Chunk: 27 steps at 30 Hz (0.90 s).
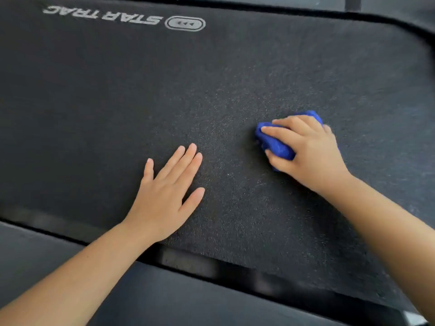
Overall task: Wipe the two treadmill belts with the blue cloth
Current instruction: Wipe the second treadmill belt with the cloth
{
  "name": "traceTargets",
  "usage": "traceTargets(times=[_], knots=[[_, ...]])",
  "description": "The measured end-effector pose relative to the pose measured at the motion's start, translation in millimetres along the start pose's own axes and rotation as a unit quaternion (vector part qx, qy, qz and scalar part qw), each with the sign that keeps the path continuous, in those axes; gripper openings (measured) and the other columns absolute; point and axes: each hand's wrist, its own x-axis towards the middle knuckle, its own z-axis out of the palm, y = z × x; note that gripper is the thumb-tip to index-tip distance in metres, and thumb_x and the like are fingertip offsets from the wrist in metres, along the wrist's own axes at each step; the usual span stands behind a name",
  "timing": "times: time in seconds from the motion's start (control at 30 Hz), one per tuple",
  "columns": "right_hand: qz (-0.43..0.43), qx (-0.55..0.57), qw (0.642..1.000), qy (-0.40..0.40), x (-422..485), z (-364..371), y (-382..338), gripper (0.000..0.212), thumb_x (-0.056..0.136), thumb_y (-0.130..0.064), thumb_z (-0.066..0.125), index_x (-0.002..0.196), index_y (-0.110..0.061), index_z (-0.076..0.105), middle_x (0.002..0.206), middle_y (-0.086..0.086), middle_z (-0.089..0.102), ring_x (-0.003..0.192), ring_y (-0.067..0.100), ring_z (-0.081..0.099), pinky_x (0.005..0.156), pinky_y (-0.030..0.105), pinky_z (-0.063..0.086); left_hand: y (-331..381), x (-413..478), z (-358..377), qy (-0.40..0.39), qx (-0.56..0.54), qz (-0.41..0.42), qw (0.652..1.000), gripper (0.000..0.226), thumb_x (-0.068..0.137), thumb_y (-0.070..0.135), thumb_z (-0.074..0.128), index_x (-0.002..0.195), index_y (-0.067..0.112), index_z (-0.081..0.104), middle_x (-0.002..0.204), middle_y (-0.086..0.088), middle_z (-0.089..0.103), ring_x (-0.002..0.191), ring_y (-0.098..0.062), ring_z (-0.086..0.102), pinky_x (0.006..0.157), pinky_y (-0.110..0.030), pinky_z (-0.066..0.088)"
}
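A dark, grainy treadmill belt [211, 85] fills most of the view, with a grey STAR TRAC logo [122, 17] printed upside down at the top left. My right hand [308, 149] grips a bunched blue cloth [275, 144] and presses it on the belt right of centre. Most of the cloth is hidden under the fingers. My left hand [169, 191] lies flat on the belt with straight fingers, to the left of the cloth and apart from it.
A smooth dark side rail [164, 297] runs along the near edge of the belt, with a black gap between them. The belt's far edge and another rail [306, 3] curve across the top right.
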Motion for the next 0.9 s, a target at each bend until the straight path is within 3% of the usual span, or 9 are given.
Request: traceTargets(times=[0.1, 0.23, 0.37, 0.53, 0.9], knots=[[0.081, -0.021, 0.996, 0.011, 62.6, 15.6, 24.2, 0.052, 0.078, -0.049, 0.046, 0.120, -0.024, 0.063, 0.116, 0.005, 0.060, 0.111, 0.034, 0.050, 0.082, 0.049, 0.039, 4.6, 1.4, -1.6, -0.011, 0.014, -0.013, 1.000, 0.062, 0.093, 0.045, 0.022, 0.146, 0.012, 0.027, 0.155, -0.001, 0.018, 0.141, -0.014, 0.011, 0.104, -0.062, 0.021], [0.162, -0.022, 0.986, -0.022, 96.4, 26.0, 23.4, 0.042, 0.087, -0.035, 0.056, 0.128, -0.027, 0.056, 0.124, 0.005, 0.053, 0.119, 0.031, 0.040, 0.091, 0.046, 0.033, 4.5, -0.4, -2.6, -0.004, -0.008, -0.020, 1.000, 0.065, 0.091, 0.048, 0.018, 0.147, 0.014, 0.022, 0.156, 0.002, 0.014, 0.142, -0.012, 0.008, 0.107, -0.061, 0.018], [0.077, 0.006, 0.997, -0.005, 47.8, 27.4, -26.7, 0.042, 0.083, -0.041, 0.051, 0.120, -0.023, 0.062, 0.117, 0.002, 0.059, 0.113, 0.031, 0.047, 0.083, 0.046, 0.036, 2.7, -1.4, -0.4, 0.001, -0.025, -0.042, 0.999, 0.073, 0.088, 0.054, 0.010, 0.149, 0.015, 0.009, 0.157, 0.004, 0.000, 0.143, -0.009, -0.003, 0.111, -0.054, 0.007], [-0.026, 0.021, 0.999, 0.010, -15.5, 25.4, -89.8, 0.048, 0.078, -0.048, 0.050, 0.115, -0.022, 0.066, 0.114, 0.000, 0.063, 0.108, 0.026, 0.053, 0.077, 0.046, 0.041, 1.4, -1.1, 0.5, -0.010, -0.049, -0.054, 0.997, 0.067, 0.096, 0.048, 0.027, 0.149, 0.015, 0.005, 0.157, 0.002, -0.005, 0.143, -0.011, -0.008, 0.113, -0.048, 0.000], [0.042, 0.020, 0.997, 0.054, -24.7, 24.1, -117.0, 0.045, 0.078, -0.046, 0.050, 0.106, -0.018, 0.069, 0.103, 0.001, 0.064, 0.099, 0.030, 0.057, 0.078, 0.047, 0.043, -33.4, -33.3, -10.8, -0.045, -0.027, 0.044, 0.998, 0.056, 0.101, 0.039, 0.023, 0.150, 0.017, 0.007, 0.158, 0.003, -0.004, 0.143, -0.013, -0.007, 0.114, -0.044, 0.003]])
